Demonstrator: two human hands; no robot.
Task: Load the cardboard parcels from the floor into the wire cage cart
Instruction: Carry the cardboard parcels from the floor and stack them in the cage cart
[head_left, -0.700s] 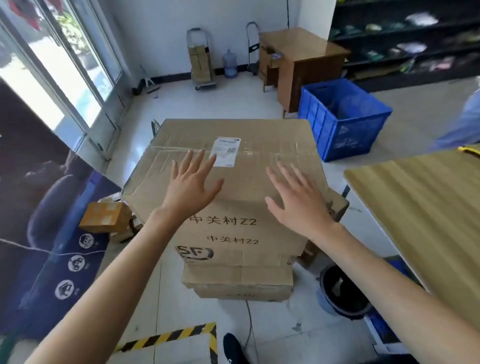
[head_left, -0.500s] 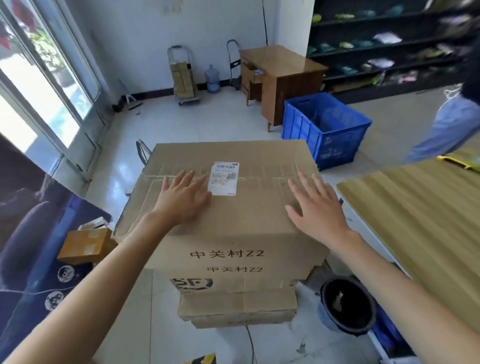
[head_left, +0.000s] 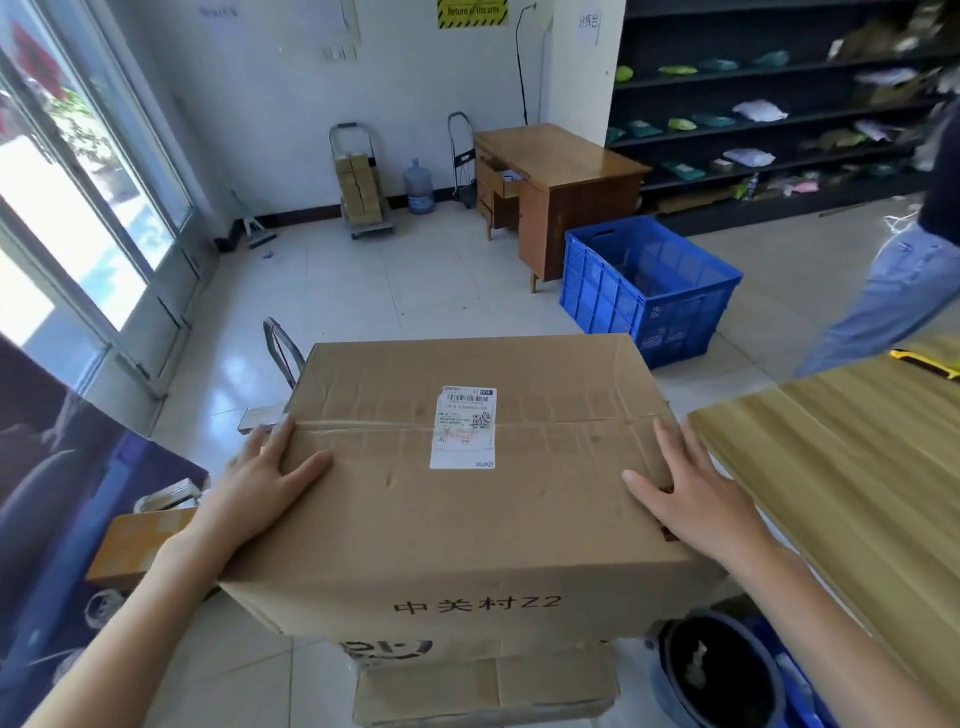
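While atop boxes (head_left: 488, 691), cardboard parcel (head_left: 467, 525) between hands, left (head_left: 260, 483) and right (head_left: 696, 501).

The wooden table (head_left: 857, 493) stands just beside the big box (head_left: 467, 530), crowding my right hand (head_left: 696, 493); my left hand (head_left: 260, 483) has open room, only an orange parcel (head_left: 140, 540) lower down

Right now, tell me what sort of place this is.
Probably a courier parcel depot: a labelled cardboard box up front, shelves holding bagged parcels, and a hand trolley stacked with small boxes by the far wall.
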